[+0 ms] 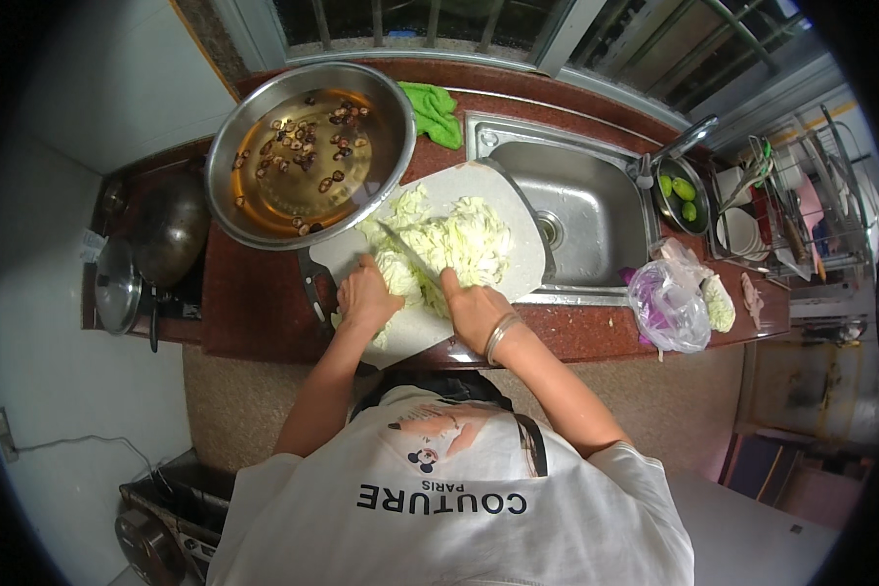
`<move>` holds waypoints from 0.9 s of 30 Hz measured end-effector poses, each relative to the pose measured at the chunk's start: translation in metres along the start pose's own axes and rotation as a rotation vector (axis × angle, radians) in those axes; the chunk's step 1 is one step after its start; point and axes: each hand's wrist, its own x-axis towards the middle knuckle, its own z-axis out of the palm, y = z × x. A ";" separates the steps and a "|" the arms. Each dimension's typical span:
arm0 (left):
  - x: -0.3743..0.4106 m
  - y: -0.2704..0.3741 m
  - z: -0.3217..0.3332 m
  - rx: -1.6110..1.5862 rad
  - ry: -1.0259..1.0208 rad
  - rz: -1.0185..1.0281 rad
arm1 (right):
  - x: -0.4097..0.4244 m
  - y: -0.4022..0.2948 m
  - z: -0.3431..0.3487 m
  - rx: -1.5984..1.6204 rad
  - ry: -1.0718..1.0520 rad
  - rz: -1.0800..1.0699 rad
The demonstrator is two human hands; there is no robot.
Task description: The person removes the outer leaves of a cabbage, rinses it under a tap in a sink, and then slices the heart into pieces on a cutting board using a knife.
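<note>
My right hand (475, 311) grips the handle of a kitchen knife (409, 251), its blade pointing away and to the left across the cabbage. Under my left hand (368, 294) is an uncut piece of napa cabbage (395, 275), held against the pale cutting board (428, 333). Shredded cabbage (476, 238) lies heaped to the right of the blade, with more loose pieces behind it. The board has dark ends and lies at a slant, its right part reaching over the sink's edge. My hand hides most of the knife's handle.
A large steel basin (227, 212) of amber liquid with sliced mushrooms stands at the back left. Right of the board are the steel sink (593, 212), a plastic bag (670, 308), a cabbage piece (718, 304), a bowl (665, 206) of green produce and a dish rack (798, 198).
</note>
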 end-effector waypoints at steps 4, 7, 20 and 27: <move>0.005 0.000 0.001 0.023 -0.037 -0.002 | -0.023 -0.007 -0.003 -0.073 -0.083 -0.010; 0.006 0.002 0.002 0.057 -0.051 -0.010 | -0.022 -0.006 -0.002 -0.105 -0.145 0.014; 0.010 -0.003 0.009 0.069 -0.051 -0.005 | 0.036 0.005 0.034 0.050 -0.109 0.026; 0.010 -0.003 0.012 0.060 -0.060 -0.032 | -0.002 -0.006 -0.001 -0.047 -0.232 0.009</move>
